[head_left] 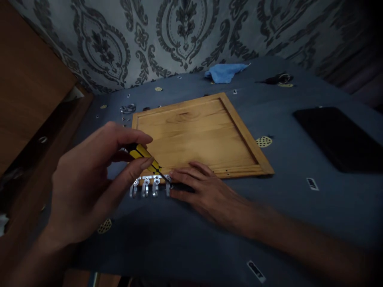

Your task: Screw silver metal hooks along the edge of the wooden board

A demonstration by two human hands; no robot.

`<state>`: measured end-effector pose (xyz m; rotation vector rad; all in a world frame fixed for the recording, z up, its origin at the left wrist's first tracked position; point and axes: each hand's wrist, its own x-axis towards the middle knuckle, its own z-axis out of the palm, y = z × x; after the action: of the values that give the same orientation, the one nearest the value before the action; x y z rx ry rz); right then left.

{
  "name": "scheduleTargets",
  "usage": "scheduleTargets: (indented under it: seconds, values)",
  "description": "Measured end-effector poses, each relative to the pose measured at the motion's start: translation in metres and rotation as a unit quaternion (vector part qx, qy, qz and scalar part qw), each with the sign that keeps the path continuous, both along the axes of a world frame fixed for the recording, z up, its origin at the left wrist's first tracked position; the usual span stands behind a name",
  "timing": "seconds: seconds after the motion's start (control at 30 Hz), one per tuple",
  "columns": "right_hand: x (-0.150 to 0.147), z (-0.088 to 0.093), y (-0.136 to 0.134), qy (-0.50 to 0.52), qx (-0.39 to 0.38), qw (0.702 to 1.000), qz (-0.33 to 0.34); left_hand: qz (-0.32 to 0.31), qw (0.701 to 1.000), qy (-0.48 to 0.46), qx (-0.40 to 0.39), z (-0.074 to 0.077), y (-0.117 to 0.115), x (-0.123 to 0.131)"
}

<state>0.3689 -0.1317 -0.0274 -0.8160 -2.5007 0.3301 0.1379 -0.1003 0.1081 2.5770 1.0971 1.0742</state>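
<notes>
In my left hand (98,179), a small yellow-and-black screwdriver (145,157) is pinched between thumb and fingers, slanting down to the right. Its tip meets the right end of a silver metal hook rail (151,177), at the last hook. The rail lies along the near edge of a framed wooden board (191,135), with several curled hooks hanging over that edge. My right hand (206,187) pinches the rail's right end, index finger on top and thumb against the last hook. Its fingers partly cover that end of the rail and the board's edge.
A blue cloth (226,73) and a dark cord-like item (277,78) lie behind the board. A flat black object (341,137) is at the right. Small metal pieces (128,108) lie left of the board on the blue patterned cover (191,239). Wooden furniture (32,79) stands at the left.
</notes>
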Motion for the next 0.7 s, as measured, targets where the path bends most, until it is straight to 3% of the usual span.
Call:
scheduleTargets:
  seconds: [0.17,0.7]
  values:
    - [0.0004,-0.0007,-0.0007,0.000,0.000,1.000,-0.005,0.038,0.999,0.033,-0.013,0.0026,-0.0070,0.0000]
    - [0.0008,-0.0001,-0.0011,-0.002,0.013,1.000,-0.009,0.042,0.998,0.049,-0.011,-0.0018,-0.0055,0.0010]
